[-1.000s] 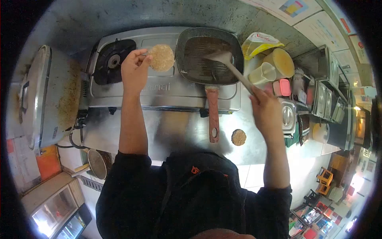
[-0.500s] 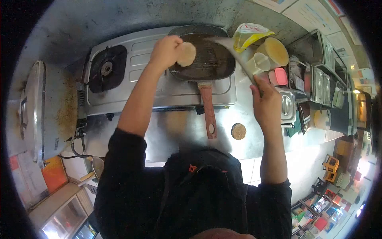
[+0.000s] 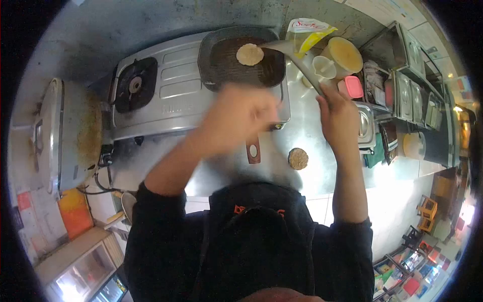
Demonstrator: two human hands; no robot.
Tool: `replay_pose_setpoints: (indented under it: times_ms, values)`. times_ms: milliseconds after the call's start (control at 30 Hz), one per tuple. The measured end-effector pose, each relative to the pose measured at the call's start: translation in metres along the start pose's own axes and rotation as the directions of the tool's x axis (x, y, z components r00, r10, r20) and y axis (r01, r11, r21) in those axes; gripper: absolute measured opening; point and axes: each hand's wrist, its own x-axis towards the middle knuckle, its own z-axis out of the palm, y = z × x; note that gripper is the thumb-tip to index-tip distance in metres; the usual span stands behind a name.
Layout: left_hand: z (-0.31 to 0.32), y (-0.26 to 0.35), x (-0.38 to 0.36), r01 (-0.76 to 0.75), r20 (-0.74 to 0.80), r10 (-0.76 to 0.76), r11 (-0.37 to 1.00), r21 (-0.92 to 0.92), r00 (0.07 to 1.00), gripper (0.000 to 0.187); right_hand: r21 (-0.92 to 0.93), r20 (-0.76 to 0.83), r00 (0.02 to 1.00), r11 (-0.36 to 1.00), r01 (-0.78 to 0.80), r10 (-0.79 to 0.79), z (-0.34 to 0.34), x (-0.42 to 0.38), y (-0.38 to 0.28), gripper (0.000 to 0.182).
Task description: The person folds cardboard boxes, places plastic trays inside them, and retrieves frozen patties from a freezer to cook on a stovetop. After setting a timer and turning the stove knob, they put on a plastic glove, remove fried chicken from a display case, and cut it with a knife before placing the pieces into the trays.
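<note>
Far left we note a large lidded steel pot, then the gas stove with its bare burner.

Left hand: a motion-blurred shape low over the stove's front edge, covering most of the pan handle. We cannot tell whether its fingers are spread or curled, and we see nothing held in them.

The square grill pan sits on the right burner. One round patty lies flat inside it, toward the far side.

Right hand: fingers wrapped round the spatula handle; the blade reaches into the pan, its edge just beside the patty.

A second patty lies on the steel worktop, between the pan handle and the right forearm.

Beyond the right hand stand an oil pouch, a small measuring jug, a yellow-filled tub, a pink-lidded box.
</note>
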Motion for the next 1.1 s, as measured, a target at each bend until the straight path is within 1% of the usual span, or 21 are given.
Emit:
replay_pose_setpoints:
  times_ms: [33, 67, 100, 167, 200, 267, 300, 367, 400, 433, 467, 600, 667, 700, 767, 800, 867, 900, 1000, 1067, 1100]
  values:
    - [0.035, 0.005, -0.021, -0.132, 0.043, 0.131, 0.991, 0.027, 0.990, 0.020, -0.031, 0.023, 0.998, 0.998, 0.060, -0.059, 0.010, 0.011, 0.000, 0.027]
    - [0.066, 0.011, -0.031, -0.175, 0.141, 0.169, 0.984, 0.031, 0.976, 0.023, -0.060, 0.049, 0.991, 0.991, 0.123, -0.121, 0.019, 0.021, -0.001, 0.027]
    - [0.095, 0.013, -0.035, -0.216, 0.234, 0.203, 0.976, 0.030, 0.951, 0.027, -0.042, 0.058, 0.989, 0.990, 0.138, -0.135, 0.028, 0.031, -0.003, 0.027]
    - [0.151, -0.002, -0.031, -0.042, 0.368, 0.015, 0.997, 0.065, 0.930, 0.040, -0.060, 0.189, 0.973, 0.988, 0.144, -0.130, 0.040, 0.049, -0.006, 0.027]
    - [0.179, -0.019, -0.029, -0.031, 0.360, 0.003, 0.997, 0.073, 0.933, 0.040, -0.048, 0.192, 0.971, 0.987, 0.154, -0.142, 0.040, 0.051, -0.001, 0.027]
    - [0.224, -0.059, -0.026, -0.007, 0.236, -0.090, 0.925, 0.380, 0.968, 0.055, -0.046, 0.220, 0.946, 0.966, 0.254, -0.239, 0.035, 0.052, 0.009, 0.027]
    - [0.236, -0.072, -0.025, 0.002, 0.226, -0.097, 0.922, 0.386, 0.969, 0.055, -0.037, 0.219, 0.943, 0.964, 0.264, -0.250, 0.030, 0.051, 0.012, 0.027]
    - [0.255, -0.084, -0.024, 0.058, 0.063, -0.104, 0.863, 0.502, 0.993, 0.071, 0.036, 0.108, 0.976, 0.982, 0.186, -0.188, 0.014, 0.042, 0.018, 0.026]
    - [0.265, -0.085, -0.024, 0.066, 0.057, -0.109, 0.861, 0.505, 0.992, 0.071, 0.042, 0.110, 0.975, 0.981, 0.191, -0.195, 0.006, 0.036, 0.026, 0.026]
    - [0.272, -0.088, -0.022, 0.084, 0.123, -0.169, 0.855, 0.511, 0.978, 0.077, 0.049, 0.081, 0.976, 0.979, 0.197, -0.201, -0.002, 0.031, 0.035, 0.025]
    - [0.276, -0.089, -0.019, 0.102, 0.185, -0.230, 0.847, 0.522, 0.956, 0.083, 0.058, 0.049, 0.977, 0.977, 0.205, -0.208, -0.010, 0.027, 0.043, 0.025]
    - [0.293, -0.081, -0.016, 0.172, 0.205, -0.328, 0.822, 0.543, 0.922, 0.088, 0.046, 0.084, 0.971, 0.974, 0.221, -0.224, -0.034, 0.013, 0.060, 0.025]
    - [0.299, -0.073, -0.019, 0.060, 0.131, -0.149, 0.852, 0.521, 0.980, 0.088, 0.016, 0.227, 0.954, 0.980, 0.196, -0.194, -0.028, 0.013, 0.063, 0.025]
    - [0.304, -0.073, -0.019, 0.061, 0.137, -0.156, 0.847, 0.529, 0.978, 0.088, 0.026, 0.224, 0.956, 0.982, 0.189, -0.190, -0.024, 0.013, 0.064, 0.025]
    - [0.315, -0.078, -0.013, -0.018, 0.192, -0.101, 0.843, 0.537, 0.976, 0.091, 0.046, 0.183, 0.954, 0.971, 0.233, -0.238, -0.016, 0.016, 0.067, 0.025]
    - [0.318, -0.082, -0.010, -0.021, 0.194, -0.102, 0.836, 0.548, 0.976, 0.091, 0.053, 0.172, 0.956, 0.971, 0.231, -0.237, -0.017, 0.014, 0.072, 0.025]
    - [0.323, -0.086, -0.007, 0.021, 0.208, -0.150, 0.856, 0.517, 0.967, 0.090, 0.159, 0.049, 0.968, 0.959, 0.235, -0.245, -0.022, 0.006, 0.084, 0.026]
    - [0.319, -0.079, -0.008, 0.027, 0.207, -0.159, 0.850, 0.526, 0.965, 0.090, 0.171, 0.045, 0.968, 0.957, 0.235, -0.246, -0.028, 0.000, 0.091, 0.026]
    - [0.291, -0.046, -0.008, 0.039, 0.111, -0.122, 0.826, 0.562, 0.986, 0.086, 0.353, -0.024, 0.983, 0.919, 0.178, -0.181, -0.051, -0.023, 0.119, 0.030]
    - [0.256, -0.010, -0.010, -0.001, -0.062, 0.045, 0.822, 0.570, 0.997, 0.084, 0.398, -0.041, 0.987, 0.903, 0.160, -0.157, -0.062, -0.039, 0.135, 0.031]
    - [0.231, 0.012, -0.009, 0.080, -0.145, -0.002, 0.841, 0.535, 0.989, 0.084, 0.411, -0.024, 0.996, 0.907, 0.092, -0.090, -0.070, -0.046, 0.141, 0.031]
